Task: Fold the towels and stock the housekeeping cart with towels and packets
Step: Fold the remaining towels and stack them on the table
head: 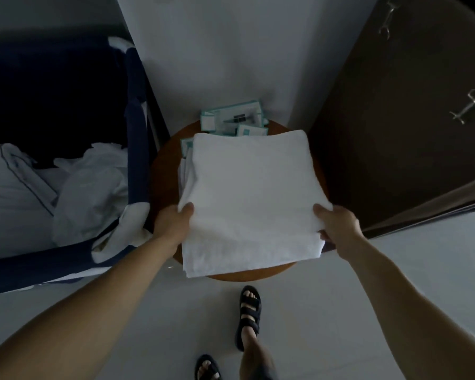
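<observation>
A folded white towel point(250, 198) lies over a round wooden table point(162, 171) in front of me. My left hand point(173, 223) grips the towel's near left side, thumb on top. My right hand point(337, 226) grips its near right side, fingers under the edge. Behind the towel, at the table's far side against the wall, lie several white packets with teal borders point(233, 119). Part of another white cloth shows under the towel's left edge point(183, 171).
To the left stands a navy fabric cart bag point(137, 149) holding crumpled white linen point(91, 187). A dark wooden door with metal hooks point(469, 108) is at the right. My sandalled feet point(248, 305) stand on the pale tiled floor below the table.
</observation>
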`<state>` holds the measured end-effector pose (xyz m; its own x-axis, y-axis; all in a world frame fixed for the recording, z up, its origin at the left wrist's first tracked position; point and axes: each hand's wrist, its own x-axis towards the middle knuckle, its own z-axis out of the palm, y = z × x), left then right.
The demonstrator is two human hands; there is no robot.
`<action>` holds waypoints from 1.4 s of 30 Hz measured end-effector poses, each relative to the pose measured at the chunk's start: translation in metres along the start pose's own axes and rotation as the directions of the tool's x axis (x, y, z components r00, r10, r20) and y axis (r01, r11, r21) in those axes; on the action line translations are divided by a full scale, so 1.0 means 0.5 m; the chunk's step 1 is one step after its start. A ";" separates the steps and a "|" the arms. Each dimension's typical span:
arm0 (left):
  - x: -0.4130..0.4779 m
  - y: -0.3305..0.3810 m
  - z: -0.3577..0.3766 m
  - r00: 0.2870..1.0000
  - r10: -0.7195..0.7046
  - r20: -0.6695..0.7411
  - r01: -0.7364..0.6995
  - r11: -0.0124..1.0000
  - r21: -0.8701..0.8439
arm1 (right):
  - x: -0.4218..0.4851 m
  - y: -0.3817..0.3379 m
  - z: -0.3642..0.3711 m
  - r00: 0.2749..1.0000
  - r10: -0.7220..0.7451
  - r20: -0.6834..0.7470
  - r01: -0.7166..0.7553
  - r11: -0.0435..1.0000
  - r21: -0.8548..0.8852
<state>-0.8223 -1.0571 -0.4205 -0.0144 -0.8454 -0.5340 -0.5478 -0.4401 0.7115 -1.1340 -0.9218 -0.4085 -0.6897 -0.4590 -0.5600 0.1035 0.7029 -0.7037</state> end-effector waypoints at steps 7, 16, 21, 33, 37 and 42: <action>-0.065 -0.058 0.012 0.982 0.121 -0.143 -0.096 0.980 0.173 | 0.006 0.086 -0.007 0.999 0.031 -0.030 -0.028 0.994 0.103; -0.026 -0.148 0.066 0.993 -0.061 -0.100 0.067 0.996 0.061 | 0.064 0.155 0.016 1.000 0.015 -0.015 -0.016 0.998 -0.066; -0.005 -0.127 0.071 0.990 -0.104 -0.093 0.119 0.978 0.170 | 0.079 0.128 0.031 0.999 -0.033 0.035 0.038 0.990 -0.135; 0.003 -0.149 0.096 0.990 -0.050 -0.130 0.095 0.924 0.369 | 0.089 0.152 0.053 0.978 -0.204 -0.035 0.165 0.872 -0.462; 0.004 -0.120 0.101 0.939 0.279 -0.201 -0.106 0.791 0.602 | 0.083 0.137 0.057 0.918 -0.387 -0.089 0.251 0.738 -0.627; 0.026 -0.084 0.165 0.834 0.510 0.210 -0.444 0.396 0.804 | 0.075 0.119 0.102 0.773 -0.580 0.257 0.499 0.307 -0.810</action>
<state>-0.8687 -1.0245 -0.4949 -0.4666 -0.8662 -0.1788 -0.8829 0.4443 0.1520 -1.1171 -0.9246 -0.4937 -0.4094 -0.9020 -0.1371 -0.8932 0.4269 -0.1413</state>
